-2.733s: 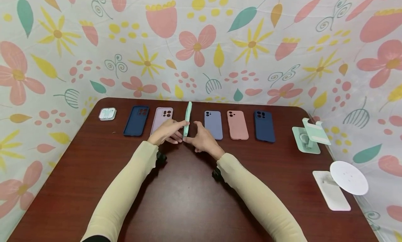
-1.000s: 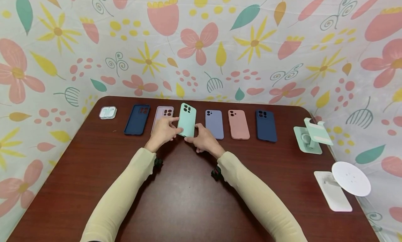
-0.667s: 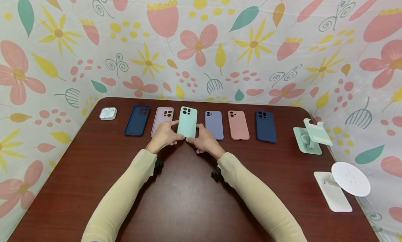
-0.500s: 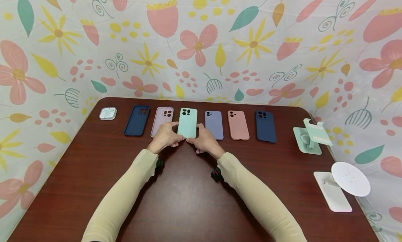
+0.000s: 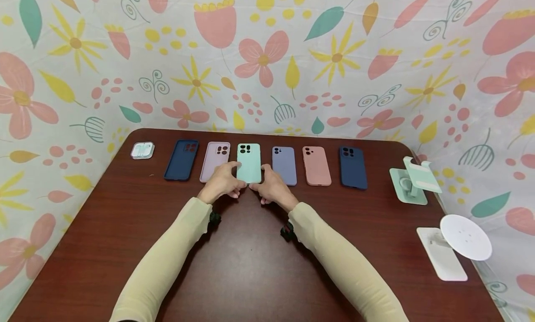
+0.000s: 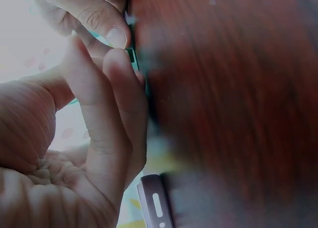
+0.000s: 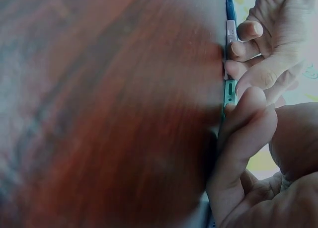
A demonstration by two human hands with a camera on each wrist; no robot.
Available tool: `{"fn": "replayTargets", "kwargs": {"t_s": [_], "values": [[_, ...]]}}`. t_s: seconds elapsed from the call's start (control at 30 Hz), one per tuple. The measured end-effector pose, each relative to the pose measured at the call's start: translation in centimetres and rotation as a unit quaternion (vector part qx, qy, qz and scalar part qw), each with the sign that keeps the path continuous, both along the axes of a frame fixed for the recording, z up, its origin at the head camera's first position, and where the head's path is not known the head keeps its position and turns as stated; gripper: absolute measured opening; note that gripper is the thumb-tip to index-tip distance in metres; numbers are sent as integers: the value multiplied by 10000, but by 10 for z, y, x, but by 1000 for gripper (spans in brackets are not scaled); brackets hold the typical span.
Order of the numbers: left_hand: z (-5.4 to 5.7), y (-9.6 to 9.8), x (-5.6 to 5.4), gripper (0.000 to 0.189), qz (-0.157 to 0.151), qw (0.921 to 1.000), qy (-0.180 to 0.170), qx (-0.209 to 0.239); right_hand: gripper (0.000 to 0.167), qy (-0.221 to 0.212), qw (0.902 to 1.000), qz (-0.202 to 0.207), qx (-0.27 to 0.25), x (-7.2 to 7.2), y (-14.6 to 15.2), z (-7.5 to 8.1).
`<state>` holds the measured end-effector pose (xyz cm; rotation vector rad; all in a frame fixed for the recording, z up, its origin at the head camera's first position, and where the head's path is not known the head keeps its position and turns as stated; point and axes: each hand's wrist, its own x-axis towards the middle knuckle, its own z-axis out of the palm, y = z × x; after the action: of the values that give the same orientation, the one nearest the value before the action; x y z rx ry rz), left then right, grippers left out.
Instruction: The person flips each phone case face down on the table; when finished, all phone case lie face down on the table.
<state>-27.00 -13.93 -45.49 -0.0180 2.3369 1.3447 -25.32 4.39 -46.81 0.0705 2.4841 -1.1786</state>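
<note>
A mint green phone case [image 5: 249, 165] lies flat, camera cutouts facing up, in the middle of a row of cases. My left hand [image 5: 223, 179] holds its lower left corner, thumb at the bottom edge and forefinger along the side. At the lower right corner my right hand [image 5: 272, 187] grips it the same way. Both thumbs nearly meet at the bottom edge, and in the right wrist view a slot shows in the mint green case's end [image 7: 229, 91]. Just left of it is a lilac phone case [image 5: 214, 161], partly behind my left hand; to the right lies a periwinkle phone case [image 5: 284, 166].
Farther left are a navy case [image 5: 181, 160] and a small clear box [image 5: 142, 150] with white earphones. A pink case [image 5: 316, 166] and another navy case [image 5: 353, 167] continue the row rightward. A green phone stand [image 5: 411, 187] and a white round-topped stand [image 5: 465, 237] occupy the table's right side.
The mint green case, earlier held up on edge and then tilted between my hands, has turned and come down flat on the table. Both hands have stayed at its lower corners.
</note>
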Motion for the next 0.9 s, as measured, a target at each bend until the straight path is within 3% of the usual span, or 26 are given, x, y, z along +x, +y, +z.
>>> {"fn": "replayTargets", "kwargs": {"t_s": [0.23,0.63,0.9], "values": [[-1,-1,-2,89,142,9996,-219,110,75,-44,10000,-50,-21,0,-1,0],[-1,-3,2,89,102,9995,-231,200,80,-118,9998,-152,-111,3,-2,2],[6,-28,6,98,-491,9986,215,5,94,-101,9996,-243,-112,5,4,7]]}}
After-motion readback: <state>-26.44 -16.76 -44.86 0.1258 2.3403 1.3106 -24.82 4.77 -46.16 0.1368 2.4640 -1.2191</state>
